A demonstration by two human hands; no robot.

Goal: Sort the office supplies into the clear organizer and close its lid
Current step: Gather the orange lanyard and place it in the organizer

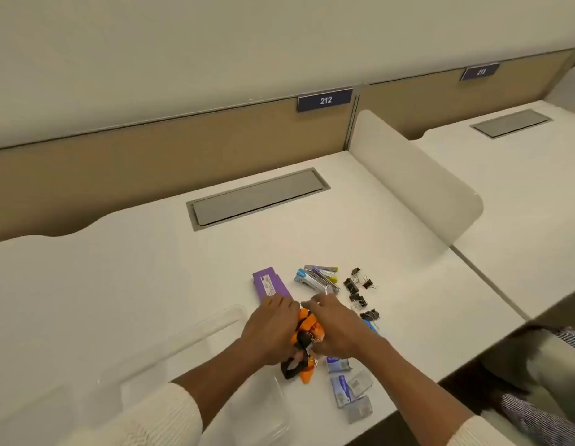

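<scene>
A bundle of orange and black tools lies near the front of the white desk. My left hand and my right hand both close around it from either side. The clear organizer sits open at the front left, its lid spread toward the back. A purple box lies just beyond my left hand. Several staplers with blue and yellow ends lie behind my right hand. Black binder clips are scattered to the right. Small staple boxes lie at the front right.
A grey cable hatch is set into the desk further back. A white divider panel stands along the right side, with a neighbouring desk beyond it. A tan partition with a "212" sign closes the back. A chair stands at right.
</scene>
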